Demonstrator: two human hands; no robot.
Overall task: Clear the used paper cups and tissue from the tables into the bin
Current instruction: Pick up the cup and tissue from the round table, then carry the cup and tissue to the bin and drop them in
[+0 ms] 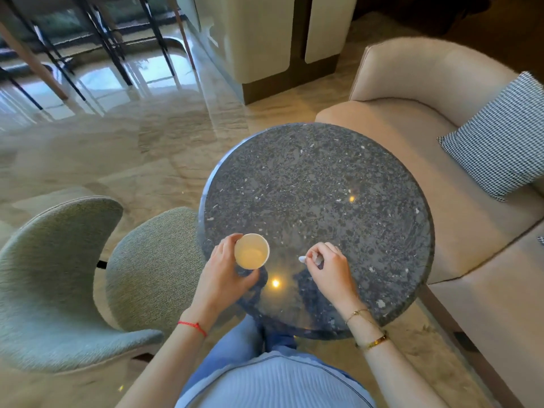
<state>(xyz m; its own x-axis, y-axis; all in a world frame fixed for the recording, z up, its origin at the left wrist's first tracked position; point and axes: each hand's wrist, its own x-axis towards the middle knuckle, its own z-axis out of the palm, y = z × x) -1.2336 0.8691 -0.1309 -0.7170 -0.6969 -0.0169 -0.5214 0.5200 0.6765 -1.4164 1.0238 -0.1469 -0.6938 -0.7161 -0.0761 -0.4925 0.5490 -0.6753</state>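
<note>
A white paper cup (251, 251) stands upright and looks empty inside, near the front left of a round dark speckled table (318, 187). My left hand (225, 275) is wrapped around the cup's side. My right hand (326, 267) rests on the tabletop to the right of the cup, with its fingertips pinched on a small white scrap of tissue (303, 259). No bin is in view.
A grey-green chair (67, 290) stands at the left, close to the table. A beige sofa (441, 119) with a black-and-white checked cushion (497, 136) curves around the right side. Polished marble floor (117, 148) lies beyond, with dark chair legs far left.
</note>
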